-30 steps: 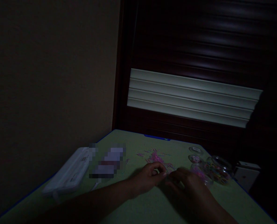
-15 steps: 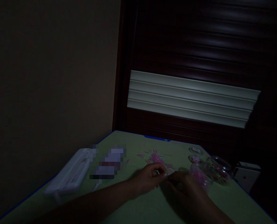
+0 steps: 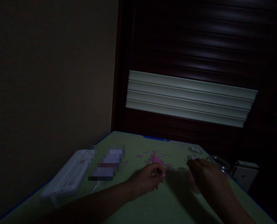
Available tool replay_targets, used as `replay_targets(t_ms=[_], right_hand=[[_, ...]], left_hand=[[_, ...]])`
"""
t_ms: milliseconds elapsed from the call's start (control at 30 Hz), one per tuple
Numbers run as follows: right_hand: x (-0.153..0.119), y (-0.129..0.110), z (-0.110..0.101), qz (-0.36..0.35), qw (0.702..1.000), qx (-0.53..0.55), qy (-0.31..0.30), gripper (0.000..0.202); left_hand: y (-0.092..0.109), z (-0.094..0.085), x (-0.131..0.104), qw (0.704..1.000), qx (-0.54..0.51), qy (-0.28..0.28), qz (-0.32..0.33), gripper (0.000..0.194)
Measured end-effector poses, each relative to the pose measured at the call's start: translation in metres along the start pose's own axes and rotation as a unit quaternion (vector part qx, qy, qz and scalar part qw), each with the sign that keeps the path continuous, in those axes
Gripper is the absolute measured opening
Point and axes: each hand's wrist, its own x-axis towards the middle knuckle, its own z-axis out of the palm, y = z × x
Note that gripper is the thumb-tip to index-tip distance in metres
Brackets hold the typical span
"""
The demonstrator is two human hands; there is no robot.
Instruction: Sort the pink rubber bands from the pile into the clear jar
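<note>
In the dim head view, my left hand (image 3: pixel 151 176) hovers low over the green tabletop, thumb and fingers curled into a pinch. Whatever is between them is too small and dark to make out. Just beyond it lies a loose pile of small pink pieces (image 3: pixel 156 158) with several pale strips scattered around. My right hand (image 3: pixel 207 174) is over a clear jar (image 3: pixel 194 186) with pink contents and hides most of it. Its fingertips are pressed together and point left; what they hold, if anything, cannot be seen. Behind it shows the rim of a second clear jar (image 3: pixel 219 161).
A clear round lid (image 3: pixel 194 151) lies near the far right corner. On the left are a long white case (image 3: pixel 67 172) and a blurred-out flat object (image 3: pixel 109 163). A white box (image 3: pixel 245 174) stands beyond the right edge. Wall and dark louvred door enclose the table (image 3: pixel 129 141).
My right hand has moved right, away from my left hand, and now covers much of the jars. My left hand has stayed nearly in place, still pinched.
</note>
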Motion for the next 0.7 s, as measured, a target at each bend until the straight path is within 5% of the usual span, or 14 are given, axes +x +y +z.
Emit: replay_targets(t_ms=[267,600,700], right_hand=[[-0.006,0.036,-0.005,0.109,0.990,-0.073,-0.057,0.029],[-0.007,0.039,0.003,0.115,0.985,-0.048,-0.118,0.030],[-0.010,0.037,0.003,0.104,0.989,-0.057,-0.088,0.031]], left_hand=[[0.002,0.001,-0.002,1.000,-0.004,-0.009,-0.014,0.027],[0.002,0.001,-0.002,1.000,0.000,-0.012,-0.020,0.026],[0.004,0.001,-0.003,1.000,-0.001,-0.012,-0.024,0.024]])
